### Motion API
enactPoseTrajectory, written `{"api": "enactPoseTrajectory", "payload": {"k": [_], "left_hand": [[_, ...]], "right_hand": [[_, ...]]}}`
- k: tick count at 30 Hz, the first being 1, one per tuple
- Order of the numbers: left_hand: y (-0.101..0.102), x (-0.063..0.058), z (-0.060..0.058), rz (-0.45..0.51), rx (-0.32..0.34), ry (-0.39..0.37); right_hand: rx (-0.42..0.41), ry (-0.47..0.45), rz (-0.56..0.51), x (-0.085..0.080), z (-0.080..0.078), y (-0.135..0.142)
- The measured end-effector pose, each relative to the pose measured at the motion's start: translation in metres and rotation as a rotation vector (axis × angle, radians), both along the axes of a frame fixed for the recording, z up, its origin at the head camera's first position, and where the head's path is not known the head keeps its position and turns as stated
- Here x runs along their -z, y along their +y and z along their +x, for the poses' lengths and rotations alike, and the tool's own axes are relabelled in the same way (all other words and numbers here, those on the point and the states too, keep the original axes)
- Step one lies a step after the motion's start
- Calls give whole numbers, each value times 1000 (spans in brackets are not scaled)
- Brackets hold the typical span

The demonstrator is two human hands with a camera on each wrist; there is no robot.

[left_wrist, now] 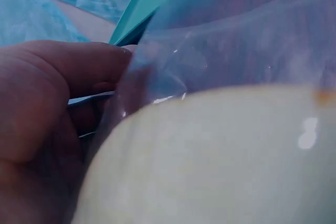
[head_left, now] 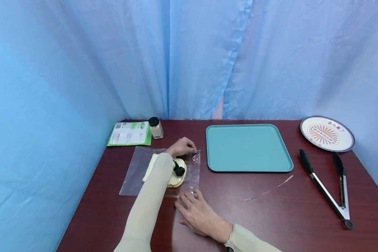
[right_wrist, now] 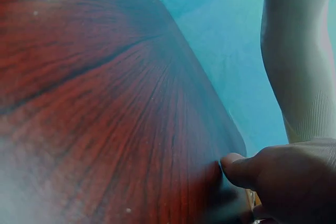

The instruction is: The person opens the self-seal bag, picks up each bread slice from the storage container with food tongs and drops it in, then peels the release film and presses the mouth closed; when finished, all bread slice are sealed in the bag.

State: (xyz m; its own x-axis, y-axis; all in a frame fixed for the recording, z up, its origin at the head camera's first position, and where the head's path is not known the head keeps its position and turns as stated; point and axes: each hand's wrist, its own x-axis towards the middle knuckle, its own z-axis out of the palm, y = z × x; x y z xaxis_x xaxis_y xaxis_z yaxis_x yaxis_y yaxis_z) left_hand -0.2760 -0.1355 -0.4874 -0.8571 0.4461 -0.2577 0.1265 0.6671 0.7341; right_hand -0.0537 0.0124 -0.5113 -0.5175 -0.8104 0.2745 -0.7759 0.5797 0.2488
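Note:
A clear plastic bag (head_left: pixel 130 178) lies flat on the table with pale bread slices (head_left: pixel 180 181) inside, partly covered by my left sleeve. At the bag's far right corner, my left hand (head_left: pixel 183 146) pinches the edge between thumb and fingers. Close up in the left wrist view, the film and a slice (left_wrist: pixel 220 150) stand beside that thumb (left_wrist: pixel 100 66). My right hand (head_left: pixel 203 215) rests palm down at the near right corner, fingers loosely bent, their tips right at the bag's edge. In the right wrist view its thumb (right_wrist: pixel 239 170) is apart from the fingers.
A teal tray (head_left: pixel 249 148) stands right of the bag, with a thin clear strip (head_left: pixel 269 190) in front of it. Further right are metal tongs (head_left: pixel 326 194) and a patterned plate (head_left: pixel 343 140). A black-capped jar (head_left: pixel 156 130) and a green-white packet (head_left: pixel 129 134) sit behind the bag.

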Motion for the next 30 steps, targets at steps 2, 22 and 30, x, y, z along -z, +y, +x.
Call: {"api": "enactPoseTrajectory", "payload": {"k": [2,22,30], "left_hand": [[0,0,0,-8,-2,8],[-47,1,5,-45,-135,35],[-76,3,16,-26,-169,52]], "right_hand": [[2,-4,-4,-1,0,0],[-8,-188,-103,1,-11,38],[-25,-206,-143,2,-24,52]]}}
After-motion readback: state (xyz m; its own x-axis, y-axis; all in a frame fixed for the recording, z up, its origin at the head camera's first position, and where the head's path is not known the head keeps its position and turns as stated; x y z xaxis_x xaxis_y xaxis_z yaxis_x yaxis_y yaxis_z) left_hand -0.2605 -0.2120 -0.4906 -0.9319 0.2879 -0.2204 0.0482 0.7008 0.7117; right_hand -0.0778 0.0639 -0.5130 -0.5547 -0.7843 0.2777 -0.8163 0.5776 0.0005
